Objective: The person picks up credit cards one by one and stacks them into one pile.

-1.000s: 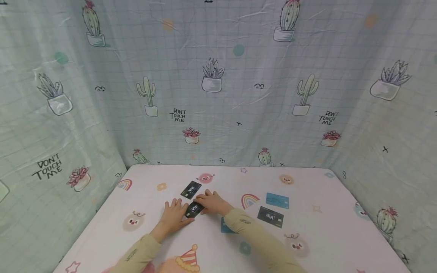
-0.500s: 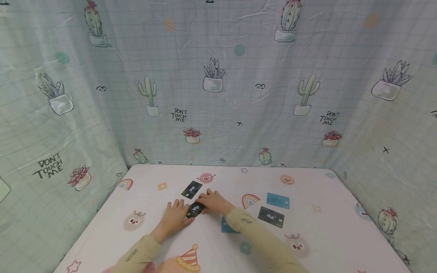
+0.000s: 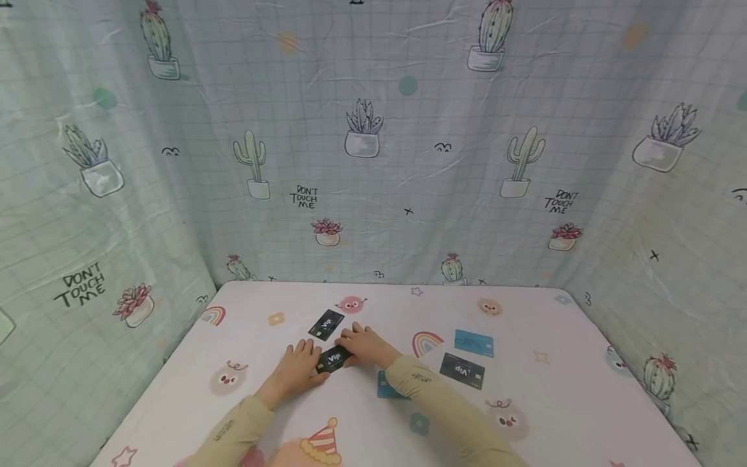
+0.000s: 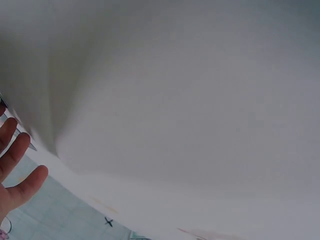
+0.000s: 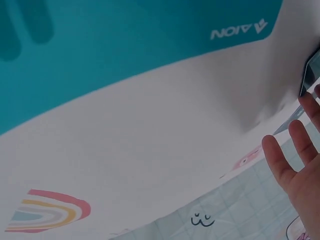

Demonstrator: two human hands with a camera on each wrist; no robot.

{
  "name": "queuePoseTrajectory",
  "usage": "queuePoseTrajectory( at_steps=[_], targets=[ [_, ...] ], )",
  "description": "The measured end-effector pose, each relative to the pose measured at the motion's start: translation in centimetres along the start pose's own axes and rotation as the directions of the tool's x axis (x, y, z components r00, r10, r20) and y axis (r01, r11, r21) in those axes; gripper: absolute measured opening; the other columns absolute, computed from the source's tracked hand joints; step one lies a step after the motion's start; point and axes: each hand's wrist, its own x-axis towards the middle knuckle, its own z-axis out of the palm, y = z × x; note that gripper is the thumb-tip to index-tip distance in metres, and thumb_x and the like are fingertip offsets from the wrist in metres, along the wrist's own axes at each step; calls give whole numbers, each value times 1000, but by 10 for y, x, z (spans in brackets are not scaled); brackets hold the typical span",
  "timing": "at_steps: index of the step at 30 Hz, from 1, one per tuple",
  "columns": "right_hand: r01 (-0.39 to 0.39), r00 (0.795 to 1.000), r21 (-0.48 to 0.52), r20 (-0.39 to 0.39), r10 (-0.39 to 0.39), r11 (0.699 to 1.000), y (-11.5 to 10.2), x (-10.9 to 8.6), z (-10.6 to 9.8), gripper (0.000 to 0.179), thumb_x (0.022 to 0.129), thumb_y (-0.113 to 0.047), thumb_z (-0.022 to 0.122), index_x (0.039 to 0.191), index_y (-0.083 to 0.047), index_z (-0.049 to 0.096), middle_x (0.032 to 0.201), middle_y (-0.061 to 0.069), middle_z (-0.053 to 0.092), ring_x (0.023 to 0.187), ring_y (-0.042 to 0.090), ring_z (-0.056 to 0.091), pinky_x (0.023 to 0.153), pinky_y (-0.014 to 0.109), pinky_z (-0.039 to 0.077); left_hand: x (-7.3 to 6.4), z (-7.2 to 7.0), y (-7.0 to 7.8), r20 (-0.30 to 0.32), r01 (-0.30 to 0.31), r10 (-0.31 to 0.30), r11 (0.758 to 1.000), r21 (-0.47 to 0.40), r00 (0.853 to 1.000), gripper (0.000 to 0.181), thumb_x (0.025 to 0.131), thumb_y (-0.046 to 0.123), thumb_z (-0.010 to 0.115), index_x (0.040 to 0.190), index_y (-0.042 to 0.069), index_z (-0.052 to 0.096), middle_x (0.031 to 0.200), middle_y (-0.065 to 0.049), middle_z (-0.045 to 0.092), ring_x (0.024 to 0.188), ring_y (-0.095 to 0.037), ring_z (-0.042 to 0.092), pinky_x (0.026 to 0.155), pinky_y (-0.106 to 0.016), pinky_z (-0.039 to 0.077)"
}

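Note:
Between my two hands, near the middle of the table in the head view, is a black Vip card point(image 3: 334, 359). My left hand point(image 3: 294, 368) grips its left end, the thumb at the near edge. At its right end, the fingers of my right hand point(image 3: 366, 346) hold the far corner. The right wrist view catches only a dark edge of this card point(image 5: 313, 70) by the fingertips; the other fingers there are spread. Just beyond it lies a second black Vip card point(image 3: 326, 324). Under my right forearm, a blue card point(image 3: 389, 388) is partly hidden.
To the right on the table lie another blue card point(image 3: 474, 343) and a black Vip card point(image 3: 462, 370), printed upside down to me. The pink-white patterned table point(image 3: 560, 402) is bounded by a cactus-print curtain point(image 3: 397, 175) at the back and sides.
The black card between my hands has turned slightly clockwise and lies more level across. My right hand has shifted a little to the right. The other cards stay put.

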Motion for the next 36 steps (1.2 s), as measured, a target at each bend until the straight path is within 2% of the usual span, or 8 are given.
queuePoseTrajectory(
  at_steps=[3, 5, 9, 12, 18, 24, 31, 36],
  targets=[
    [2, 1000, -18, 4, -2, 1000, -1, 0, -2, 52, 79, -48, 56, 125, -26, 47, 119, -7, 48, 102, 12, 42, 89, 32, 43, 1, 1, -1, 17, 7, -7, 1000, -14, 1000, 59, 79, 49, 58, 108, -1, 53, 110, -24, 51, 101, -35, 48, 80, -52, 40],
    [2, 1000, -35, 5, -2, 999, -1, 0, -2, 52, 79, -49, 55, 125, -26, 47, 119, -7, 48, 102, 12, 42, 88, 31, 43, 1, 2, -2, -13, -14, 14, 1000, -9, 1000, 59, 79, 51, 57, 106, -2, 53, 107, -23, 52, 97, -34, 49, 77, -51, 40],
    [17, 1000, -72, -6, -18, 997, -1, 1, -2, 52, 79, -51, 56, 124, -25, 48, 117, -7, 48, 99, 11, 42, 87, 29, 43, 2, 2, -2, -27, -20, 20, 1000, -14, 999, 60, 78, 49, 58, 106, -4, 53, 105, -23, 53, 95, -33, 49, 77, -51, 40],
    [27, 1000, -98, -11, -29, 995, -2, 0, -2, 52, 79, -51, 56, 124, -26, 48, 116, -6, 48, 99, 11, 42, 86, 30, 43, 3, 0, -1, -9, -9, 9, 1000, -17, 1000, 59, 77, 48, 60, 106, -3, 53, 103, -19, 53, 93, -30, 48, 78, -50, 40],
    [26, 1000, -116, -4, -27, 993, -3, -2, -4, 53, 79, -52, 56, 125, -30, 45, 119, -3, 47, 102, 14, 43, 88, 31, 44, 5, 2, 0, -57, -54, 57, 997, 52, 997, 55, 75, 50, 60, 102, 2, 53, 93, -12, 53, 87, -27, 47, 76, -48, 39],
    [36, 999, -129, -13, -38, 991, -1, -3, -3, 54, 78, -55, 55, 125, -30, 44, 113, -4, 46, 97, 13, 41, 83, 27, 44, 4, 3, 0, -111, -85, 100, 987, 135, 989, 54, 74, 51, 61, 99, 3, 56, 88, -11, 52, 86, -27, 48, 75, -47, 38],
    [41, 999, -139, -23, -44, 989, 1, -3, -2, 58, 76, -56, 57, 127, -33, 42, 109, -5, 46, 95, 12, 39, 80, 25, 43, 4, 3, 1, -109, -77, 97, 982, 171, 989, 54, 75, 52, 59, 100, 4, 56, 90, -11, 53, 88, -26, 48, 77, -47, 39],
    [48, 998, -122, -39, -53, 991, 2, -3, -1, 55, 76, -55, 57, 125, -33, 44, 106, -6, 46, 93, 12, 39, 77, 24, 42, 4, 5, 1, -127, -76, 99, 982, 170, 987, 54, 74, 51, 60, 100, 4, 56, 90, -11, 53, 87, -26, 48, 75, -47, 38]
  ],
)
